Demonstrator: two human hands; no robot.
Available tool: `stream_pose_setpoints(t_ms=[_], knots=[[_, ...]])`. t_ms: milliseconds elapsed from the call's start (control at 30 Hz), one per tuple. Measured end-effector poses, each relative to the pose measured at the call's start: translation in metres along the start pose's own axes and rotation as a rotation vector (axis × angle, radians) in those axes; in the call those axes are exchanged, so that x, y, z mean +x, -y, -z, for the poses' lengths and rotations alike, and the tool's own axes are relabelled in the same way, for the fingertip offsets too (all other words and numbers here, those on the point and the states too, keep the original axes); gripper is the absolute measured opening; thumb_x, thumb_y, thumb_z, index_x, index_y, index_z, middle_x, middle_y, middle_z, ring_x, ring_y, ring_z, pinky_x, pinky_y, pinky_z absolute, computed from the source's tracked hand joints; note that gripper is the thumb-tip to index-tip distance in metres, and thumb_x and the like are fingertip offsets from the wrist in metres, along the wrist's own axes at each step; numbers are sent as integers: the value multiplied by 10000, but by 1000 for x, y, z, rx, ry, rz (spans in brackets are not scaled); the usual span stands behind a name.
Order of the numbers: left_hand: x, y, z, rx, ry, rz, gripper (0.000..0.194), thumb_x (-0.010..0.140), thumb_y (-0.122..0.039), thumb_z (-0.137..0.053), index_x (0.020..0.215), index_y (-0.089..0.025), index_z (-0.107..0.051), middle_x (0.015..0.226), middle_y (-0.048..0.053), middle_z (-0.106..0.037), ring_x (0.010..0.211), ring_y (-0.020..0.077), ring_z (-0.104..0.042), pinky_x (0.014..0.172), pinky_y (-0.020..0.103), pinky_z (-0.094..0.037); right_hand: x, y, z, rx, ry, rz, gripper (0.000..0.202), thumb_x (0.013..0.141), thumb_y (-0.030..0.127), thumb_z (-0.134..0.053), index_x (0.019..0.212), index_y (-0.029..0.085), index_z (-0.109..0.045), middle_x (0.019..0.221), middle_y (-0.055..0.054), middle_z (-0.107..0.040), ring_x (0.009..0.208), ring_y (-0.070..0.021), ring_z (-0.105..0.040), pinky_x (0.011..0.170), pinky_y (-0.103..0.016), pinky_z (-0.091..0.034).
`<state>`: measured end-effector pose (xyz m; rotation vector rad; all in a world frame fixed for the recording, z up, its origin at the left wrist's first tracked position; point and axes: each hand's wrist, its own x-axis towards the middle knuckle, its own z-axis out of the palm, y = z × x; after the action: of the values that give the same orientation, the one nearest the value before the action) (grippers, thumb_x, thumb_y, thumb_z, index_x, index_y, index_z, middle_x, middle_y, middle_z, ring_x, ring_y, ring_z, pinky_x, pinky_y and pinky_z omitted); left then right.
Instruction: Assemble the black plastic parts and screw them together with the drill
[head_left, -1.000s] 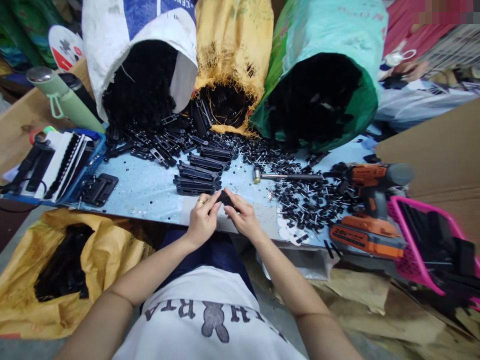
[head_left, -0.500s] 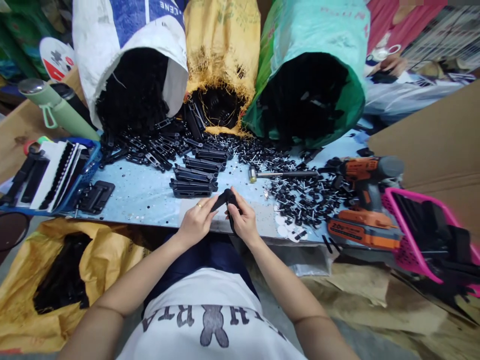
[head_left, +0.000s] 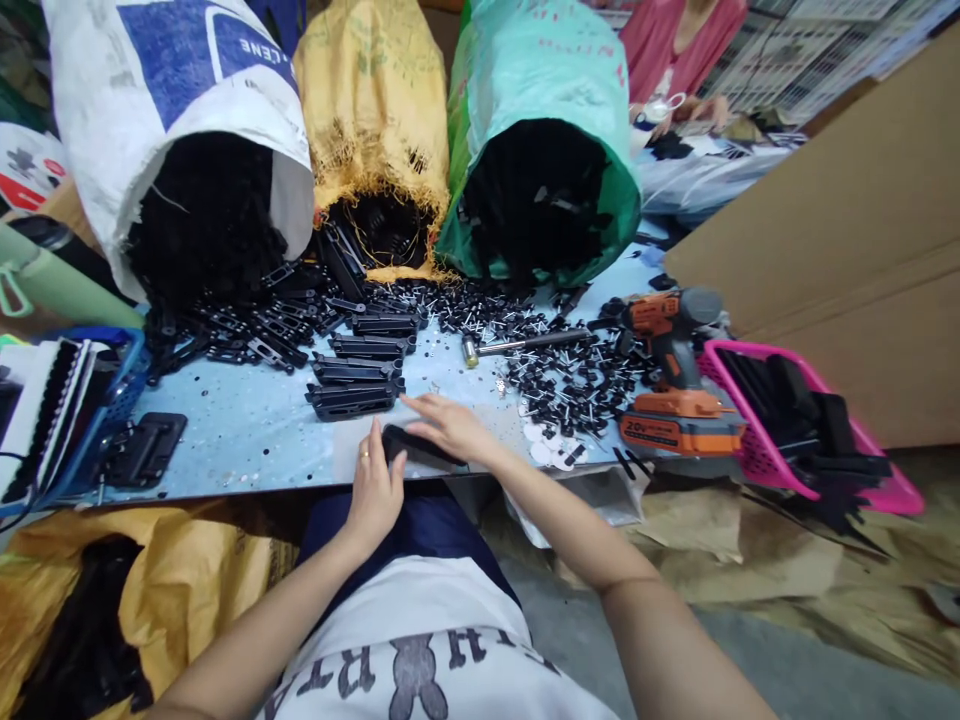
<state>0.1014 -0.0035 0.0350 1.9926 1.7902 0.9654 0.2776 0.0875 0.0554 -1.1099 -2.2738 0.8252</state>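
Observation:
A folded black plastic part (head_left: 424, 446) lies at the table's front edge between my hands. My left hand (head_left: 375, 487) is at its left end, the thumb and fingers apart around that end. From the right, my right hand (head_left: 452, 427) reaches over the part with its fingers stretched out, some touching its top. Just beyond them is a row of several black folded parts (head_left: 355, 399). A hammer (head_left: 525, 345) lies to the right of the row, beside a pile of small black pieces with metal pins (head_left: 577, 385).
White (head_left: 292, 190), yellow (head_left: 375, 150) and green (head_left: 544, 90) sacks of black parts stand at the back. A cordless drill (head_left: 675, 370) and a pink basket (head_left: 799, 420) are right. A blue basket (head_left: 124, 385) and a green bottle (head_left: 64, 275) are left. Another person's hands (head_left: 694, 112) show at back right.
The view has shifted right. The black part, held raised and bent between both hands before, is now low at the table edge. My right hand has opened and moved over it.

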Motion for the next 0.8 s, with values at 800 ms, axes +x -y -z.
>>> stream_pose_setpoints(t_ms=[800], knots=[[56, 19, 28, 584, 535, -319, 233, 877, -109, -408, 1057, -124, -556, 917, 105, -611, 893, 240, -567, 765, 356, -443, -16, 16, 65, -801, -176, 107, 185, 863, 175, -436, 871, 180, -621, 777, -56, -580, 643, -146, -531, 526, -255, -405]])
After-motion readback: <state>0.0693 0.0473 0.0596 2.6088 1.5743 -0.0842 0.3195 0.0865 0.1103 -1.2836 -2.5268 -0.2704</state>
